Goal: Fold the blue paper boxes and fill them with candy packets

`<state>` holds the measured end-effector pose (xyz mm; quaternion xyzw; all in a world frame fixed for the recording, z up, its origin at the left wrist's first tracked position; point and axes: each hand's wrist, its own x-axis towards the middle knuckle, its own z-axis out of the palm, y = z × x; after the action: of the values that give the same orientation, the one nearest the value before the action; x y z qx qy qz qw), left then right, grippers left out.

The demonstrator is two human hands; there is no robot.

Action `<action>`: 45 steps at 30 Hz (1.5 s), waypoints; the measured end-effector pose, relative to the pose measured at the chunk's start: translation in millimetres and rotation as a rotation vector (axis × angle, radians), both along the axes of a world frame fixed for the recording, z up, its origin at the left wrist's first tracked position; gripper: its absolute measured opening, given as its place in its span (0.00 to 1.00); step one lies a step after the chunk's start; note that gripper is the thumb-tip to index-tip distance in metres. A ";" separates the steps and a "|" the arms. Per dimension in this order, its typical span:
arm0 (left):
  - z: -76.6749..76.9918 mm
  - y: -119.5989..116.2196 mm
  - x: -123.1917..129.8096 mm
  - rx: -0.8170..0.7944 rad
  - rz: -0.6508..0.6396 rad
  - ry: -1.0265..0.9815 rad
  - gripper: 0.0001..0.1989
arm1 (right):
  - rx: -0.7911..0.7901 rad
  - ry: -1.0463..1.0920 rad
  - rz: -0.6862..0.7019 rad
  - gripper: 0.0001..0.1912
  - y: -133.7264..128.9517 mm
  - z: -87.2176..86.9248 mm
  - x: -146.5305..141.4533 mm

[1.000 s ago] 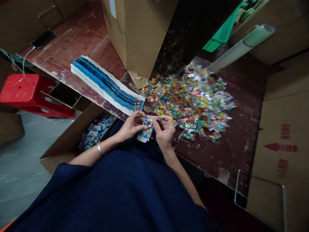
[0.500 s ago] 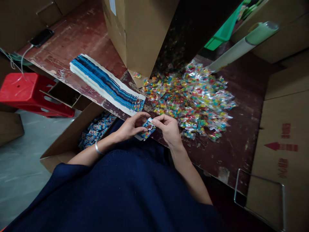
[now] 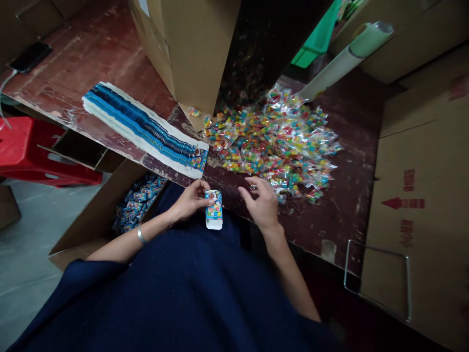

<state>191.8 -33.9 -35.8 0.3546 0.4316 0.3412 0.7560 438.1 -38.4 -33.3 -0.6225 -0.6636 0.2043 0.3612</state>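
Between thumb and fingers, my left hand (image 3: pixel 193 199) holds a small blue printed box (image 3: pixel 214 208), its white flap end pointing down toward my lap. To the right of it, my right hand (image 3: pixel 263 201) is raised with thumb and fingers apart, holding nothing, near the pile's front edge. A long row of overlapping flat blue cartons (image 3: pixel 146 128) lies on the dark red table (image 3: pixel 344 195). Clear packets of colourful candies (image 3: pixel 278 142) are heaped right of the row.
A cardboard box of blue packs (image 3: pixel 86 215) stands below the table edge at left, near a red stool (image 3: pixel 32 146). A tall carton (image 3: pixel 194 54) stands behind the candies, with a plastic roll (image 3: pixel 344 63) and green crate (image 3: pixel 315 41). A metal frame (image 3: pixel 377 247) is at right.
My right hand has let go of the small box and moved right, its fingers opening. The box in my left hand has turned more upright. The view has shifted to the right.
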 end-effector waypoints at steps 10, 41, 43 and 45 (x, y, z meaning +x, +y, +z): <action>19.7 49.1 -62.5 0.304 -0.889 0.269 0.19 | 0.085 -0.260 -0.123 0.08 9.8 -21.8 33.3; 15.2 13.3 11.7 0.306 -0.047 -0.022 0.25 | 0.007 0.410 0.004 0.08 -5.2 10.2 -53.0; 15.2 15.8 14.3 0.291 -0.014 -0.037 0.27 | 0.023 0.460 -0.022 0.07 -3.0 12.8 -56.7; 16.3 17.5 16.1 0.271 0.023 -0.055 0.30 | 0.019 0.569 -0.046 0.10 -0.1 16.4 -59.9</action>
<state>207.9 -16.4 -19.5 0.4391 0.3647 0.4146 0.7088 378.2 -38.5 -16.9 -0.5514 -0.5232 0.3563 0.5433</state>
